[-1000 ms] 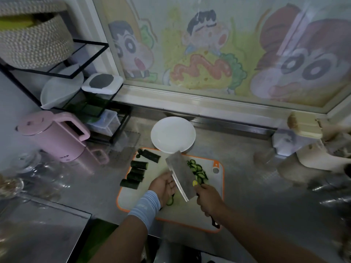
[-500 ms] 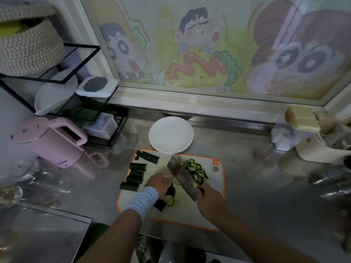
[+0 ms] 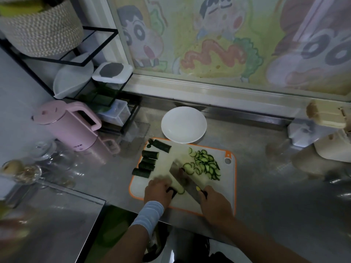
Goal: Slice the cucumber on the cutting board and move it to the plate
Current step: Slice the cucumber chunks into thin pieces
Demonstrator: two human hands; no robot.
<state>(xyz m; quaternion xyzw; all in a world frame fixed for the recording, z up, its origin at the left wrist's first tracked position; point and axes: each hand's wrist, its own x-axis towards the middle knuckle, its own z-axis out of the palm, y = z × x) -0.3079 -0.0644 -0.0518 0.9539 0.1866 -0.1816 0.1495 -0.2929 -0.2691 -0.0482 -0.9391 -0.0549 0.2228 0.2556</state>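
Note:
A white cutting board (image 3: pixel 226 188) with an orange rim lies on the steel counter. My left hand (image 3: pixel 158 191) holds down a cucumber piece (image 3: pixel 177 189) near the board's front left. My right hand (image 3: pixel 213 201) grips the handle of a cleaver (image 3: pixel 183 178), whose blade stands against the cut end of that piece. A pile of thin cucumber slices (image 3: pixel 206 165) lies to the right of the blade. Several dark uncut cucumber chunks (image 3: pixel 147 162) sit along the board's left edge. A white plate (image 3: pixel 183 124), bare, stands just behind the board.
A pink kettle (image 3: pixel 68 126) and a black wire rack (image 3: pixel 79 78) with containers stand at the left. Glassware (image 3: pixel 28 168) sits at the near left. Beige items (image 3: pixel 330 133) are at the right edge. A painted window runs along the back.
The cleaver has come down from its raised tilt onto the cucumber piece. My left hand has settled on that piece. The view has shifted slightly.

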